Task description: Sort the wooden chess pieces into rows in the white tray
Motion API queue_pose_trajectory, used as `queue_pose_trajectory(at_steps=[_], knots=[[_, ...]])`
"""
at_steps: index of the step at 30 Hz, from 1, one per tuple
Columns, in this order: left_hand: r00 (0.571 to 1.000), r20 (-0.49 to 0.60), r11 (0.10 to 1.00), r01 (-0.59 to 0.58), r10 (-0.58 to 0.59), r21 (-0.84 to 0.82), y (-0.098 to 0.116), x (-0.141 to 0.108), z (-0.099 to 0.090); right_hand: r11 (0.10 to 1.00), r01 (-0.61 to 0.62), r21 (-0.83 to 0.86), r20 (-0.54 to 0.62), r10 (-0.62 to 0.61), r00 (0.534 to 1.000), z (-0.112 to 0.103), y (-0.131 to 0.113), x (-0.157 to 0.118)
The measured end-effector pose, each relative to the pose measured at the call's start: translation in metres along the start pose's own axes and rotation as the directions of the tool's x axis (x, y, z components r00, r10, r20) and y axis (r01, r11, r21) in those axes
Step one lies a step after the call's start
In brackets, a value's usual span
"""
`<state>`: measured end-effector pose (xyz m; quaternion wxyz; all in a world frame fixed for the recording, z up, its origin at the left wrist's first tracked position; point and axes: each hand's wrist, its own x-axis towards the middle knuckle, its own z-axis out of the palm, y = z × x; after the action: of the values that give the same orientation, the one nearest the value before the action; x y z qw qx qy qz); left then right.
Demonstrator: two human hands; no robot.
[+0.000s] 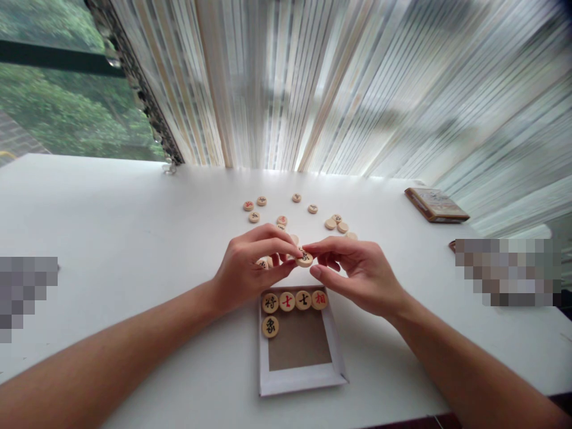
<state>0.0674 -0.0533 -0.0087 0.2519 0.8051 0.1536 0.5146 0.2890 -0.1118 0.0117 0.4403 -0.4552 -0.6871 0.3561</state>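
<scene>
In the head view, the left hand (255, 257) pinches a black-marked disc (304, 258) between thumb and fingers, just beyond the far edge of the tray (304, 381). The right hand (357, 268) has a fingertip at the disc's right side; whether it shares the grip, I cannot tell. Five discs are already placed: a row of four (287, 301) along the tray's far edge, and one (270, 327) below it at the left edge. Many loose discs (313, 209) remain toward the table's (134, 238) far edge, some blank side up; the hands partly hide the nearest. A flat box (438, 204) lies near the far right corner, well apart, with a curtain (268, 89) behind.
</scene>
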Motion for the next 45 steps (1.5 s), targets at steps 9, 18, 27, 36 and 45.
queue_pose_trajectory(at_steps=[9,18,27,36,45], knots=[[0.995,0.069,0.996,-0.081,0.078,0.03,0.0,-0.002,-0.002,0.999,-0.034,-0.037,0.088,0.037,0.995,-0.005,-0.007,0.0],[0.998,0.06,0.999,0.012,-0.01,-0.035,0.001,-0.002,0.0,0.983,0.047,-0.175,0.111,-0.028,0.993,-0.007,-0.007,-0.002],[0.957,-0.1,0.961,0.266,-0.272,-0.069,-0.009,0.0,-0.003,0.901,0.373,-0.219,0.309,-0.299,0.903,0.025,-0.018,-0.018],[0.971,-0.074,0.973,0.224,-0.227,-0.048,-0.005,0.001,-0.002,0.854,0.452,-0.26,0.38,-0.34,0.86,0.038,-0.016,-0.023],[0.972,-0.063,0.974,0.221,-0.225,-0.053,-0.005,0.001,-0.003,0.821,0.504,-0.268,0.402,-0.379,0.833,0.038,-0.014,-0.024]])
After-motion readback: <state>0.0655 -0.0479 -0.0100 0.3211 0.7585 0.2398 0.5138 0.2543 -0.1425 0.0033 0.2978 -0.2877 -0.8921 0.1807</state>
